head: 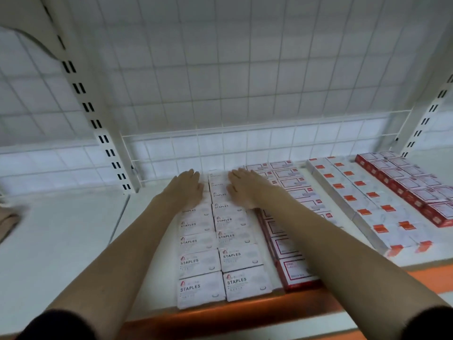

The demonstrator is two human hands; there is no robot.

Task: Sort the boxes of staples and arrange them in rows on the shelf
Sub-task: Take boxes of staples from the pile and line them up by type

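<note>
Two rows of white boxes printed STAPLES [220, 261] run from the shelf's front edge to the back. My left hand [187, 190] lies flat, fingers straight, on the far end of the left row. My right hand [241, 188] lies flat on the far boxes of the right row, partly over the neighbouring rows. To the right lie rows of white boxes with red frames [290, 253], then white boxes with orange labels [360, 202], then red boxes [416, 192] at the far right. My forearms hide parts of the rows.
The white shelf [73, 241] has an orange front strip [245, 315]. A wire grid back panel [245, 143] stands behind the rows. Slotted white uprights [107, 143] flank the bay. A beige object [7, 222] lies at the far left.
</note>
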